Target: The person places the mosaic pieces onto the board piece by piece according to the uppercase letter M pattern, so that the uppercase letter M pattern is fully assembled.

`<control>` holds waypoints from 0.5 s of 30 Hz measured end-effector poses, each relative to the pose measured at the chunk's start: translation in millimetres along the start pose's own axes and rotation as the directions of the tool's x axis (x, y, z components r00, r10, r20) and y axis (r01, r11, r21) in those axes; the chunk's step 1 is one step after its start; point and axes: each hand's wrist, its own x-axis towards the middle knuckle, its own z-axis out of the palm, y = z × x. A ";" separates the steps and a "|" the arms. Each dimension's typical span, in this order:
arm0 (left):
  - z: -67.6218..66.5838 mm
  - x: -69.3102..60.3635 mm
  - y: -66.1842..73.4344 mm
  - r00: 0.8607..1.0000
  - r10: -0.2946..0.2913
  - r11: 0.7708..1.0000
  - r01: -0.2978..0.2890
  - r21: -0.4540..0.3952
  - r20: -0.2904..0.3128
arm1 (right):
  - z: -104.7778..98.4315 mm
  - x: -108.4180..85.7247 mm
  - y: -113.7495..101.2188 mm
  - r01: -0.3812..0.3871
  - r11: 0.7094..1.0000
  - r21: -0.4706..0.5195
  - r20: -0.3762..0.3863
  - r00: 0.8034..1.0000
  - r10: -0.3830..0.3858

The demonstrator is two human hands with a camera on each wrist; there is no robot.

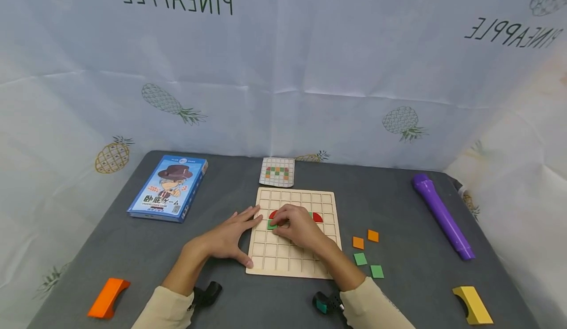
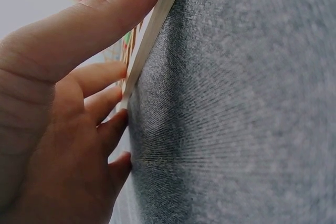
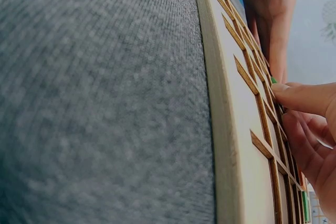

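Observation:
A wooden grid board (image 1: 266, 265) lies mid-table. My left hand (image 1: 226, 235) is spread along its left side, with the thumb on the near left corner and fingertips at the edge. In the left wrist view, the thumb (image 2: 94, 22) presses the board's rim. Over the upper middle of the grid, my right hand (image 1: 298, 228) pinches a green square tile (image 1: 271, 225) at one cell. A red rounded piece (image 1: 272, 214) lies just above that tile, partly covered by the fingers. Another red rounded piece (image 1: 317, 217) shows right of the hand; cells beneath the hand are hidden.
A pattern card (image 1: 276, 172) lies behind the board. Orange tiles (image 1: 358, 243) and green tiles (image 1: 377, 271) lie to its right. Around them are a blue game box (image 1: 168, 188), a purple tube (image 1: 443, 215), an orange arch block (image 1: 108, 298) and a yellow arch block (image 1: 473, 305).

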 end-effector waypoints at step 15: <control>0.3 0.8 -0.8 1.000 -0.011 1.000 0.011 0.004 0.004 | -0.1 -0.1 0.8 0.002 1.000 -0.008 0.015 1.000 -0.002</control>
